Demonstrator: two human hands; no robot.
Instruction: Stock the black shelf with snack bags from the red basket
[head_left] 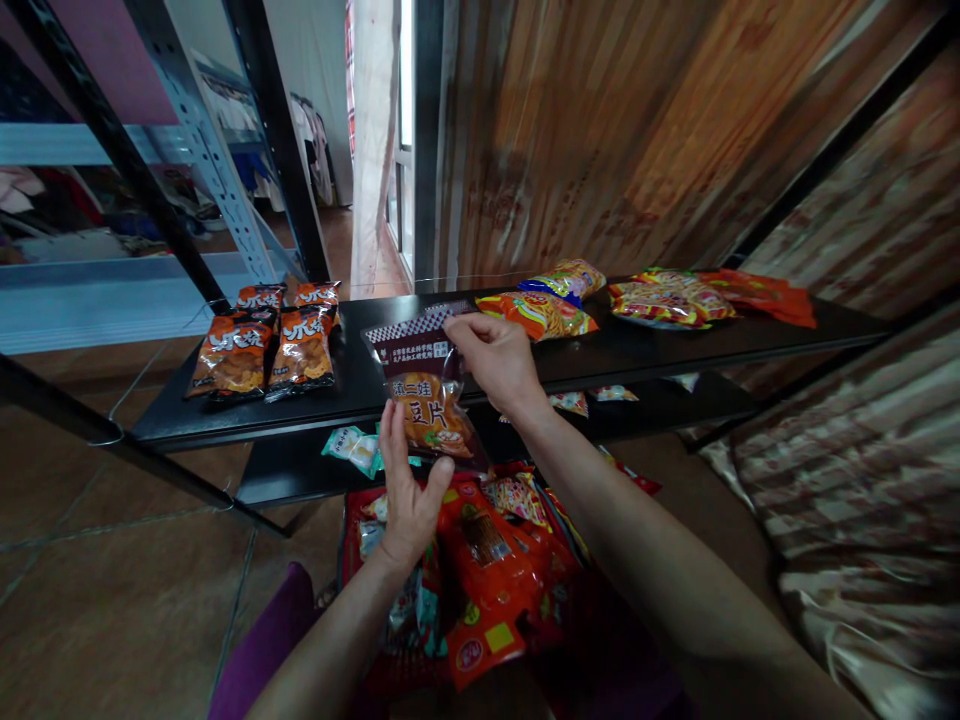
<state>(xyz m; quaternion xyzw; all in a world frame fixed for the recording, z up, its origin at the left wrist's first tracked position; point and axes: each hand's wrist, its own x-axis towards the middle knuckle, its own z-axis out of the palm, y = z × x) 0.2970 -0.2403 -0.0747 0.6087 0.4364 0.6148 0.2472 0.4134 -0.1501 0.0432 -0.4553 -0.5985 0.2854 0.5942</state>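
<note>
A dark brown snack packet [427,385] with a clear window and Chinese lettering hangs tilted in front of the upper shelf. My right hand [499,365] pinches its top right corner between thumb and fingers. Against its lower left front rests my left hand [409,490], fingers stretched out and thumb apart. Below both forearms lies a red container [352,540] filled with snack bags, among them a large orange-red bag [487,550]. Its lower part is hidden by my arms.
On the black upper shelf [367,385] stand several orange snack bags [236,350] at left. Yellow-orange noodle bags [544,315], red-yellow bags [667,300] and a flat orange bag [765,290] lie to the right. The lower shelf [285,465] holds small packets [352,448]. Black uprights [187,500] frame the rack.
</note>
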